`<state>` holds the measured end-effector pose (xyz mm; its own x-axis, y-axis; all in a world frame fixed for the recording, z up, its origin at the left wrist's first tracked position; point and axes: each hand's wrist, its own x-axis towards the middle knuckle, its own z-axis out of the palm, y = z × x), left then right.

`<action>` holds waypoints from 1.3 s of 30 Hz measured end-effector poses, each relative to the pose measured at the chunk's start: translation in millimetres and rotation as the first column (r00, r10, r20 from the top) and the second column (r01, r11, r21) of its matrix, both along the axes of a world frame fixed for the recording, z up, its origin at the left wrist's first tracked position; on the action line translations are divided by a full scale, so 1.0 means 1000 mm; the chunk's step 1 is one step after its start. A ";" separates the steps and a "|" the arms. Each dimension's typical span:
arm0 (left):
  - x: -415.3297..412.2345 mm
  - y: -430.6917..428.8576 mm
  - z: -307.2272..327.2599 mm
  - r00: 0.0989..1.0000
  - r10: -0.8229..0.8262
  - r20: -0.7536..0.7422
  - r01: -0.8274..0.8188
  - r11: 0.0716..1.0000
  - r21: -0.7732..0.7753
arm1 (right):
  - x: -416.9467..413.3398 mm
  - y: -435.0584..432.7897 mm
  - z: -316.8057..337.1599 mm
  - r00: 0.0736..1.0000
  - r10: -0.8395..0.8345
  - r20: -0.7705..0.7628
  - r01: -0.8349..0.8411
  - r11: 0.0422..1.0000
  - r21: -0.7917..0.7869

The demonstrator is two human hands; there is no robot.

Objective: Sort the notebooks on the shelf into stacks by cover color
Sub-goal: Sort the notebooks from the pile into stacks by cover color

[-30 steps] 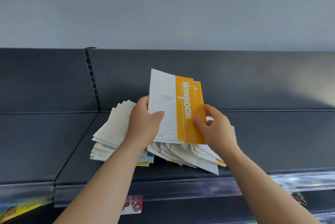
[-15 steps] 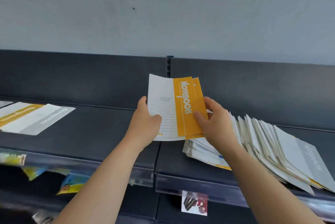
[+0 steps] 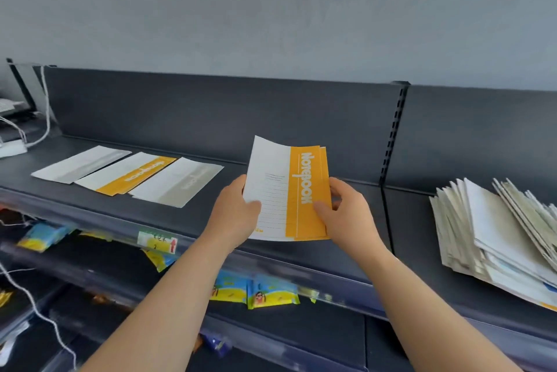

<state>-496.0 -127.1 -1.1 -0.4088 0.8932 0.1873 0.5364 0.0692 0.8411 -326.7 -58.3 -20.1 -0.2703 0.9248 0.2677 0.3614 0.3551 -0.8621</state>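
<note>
I hold a few orange-and-white notebooks (image 3: pixel 286 191) upright above the dark shelf (image 3: pixel 346 239). My left hand (image 3: pixel 233 215) grips their left edge, thumb on the cover. My right hand (image 3: pixel 346 215) pinches the orange right edge. Three stacks lie flat on the shelf at the left: a grey-white notebook (image 3: pixel 80 163), an orange-striped notebook (image 3: pixel 132 172) and another grey-white notebook (image 3: pixel 177 182). A large fanned pile of unsorted notebooks (image 3: pixel 494 230) sits on the shelf at the far right.
A slotted upright (image 3: pixel 394 130) divides the shelf's back panel. White cables and a power strip (image 3: pixel 13 147) lie at the far left. Below, a lower shelf holds colourful packets (image 3: pixel 256 293) behind a price rail (image 3: pixel 156 242).
I have carried the orange notebooks leftward away from the big pile, and my view has swung left. The three sorted stacks have come into sight. Both hands keep the same grip.
</note>
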 end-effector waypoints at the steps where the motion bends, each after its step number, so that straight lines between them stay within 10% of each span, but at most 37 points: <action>1: -0.011 0.002 -0.003 1.000 0.015 -0.003 -0.015 1.000 -0.009 | -0.010 0.003 -0.003 1.000 0.005 0.009 -0.004 1.000 -0.010; 26: -0.164 0.089 -0.072 0.963 -0.038 -0.265 -0.028 0.970 -0.241 | -0.151 0.081 -0.057 0.950 -0.001 0.313 0.065 0.979 -0.193; 39: -0.169 0.093 -0.076 0.831 -0.143 -0.538 -0.010 0.963 -0.271 | -0.165 0.063 -0.058 0.792 -0.161 0.588 0.183 0.983 0.022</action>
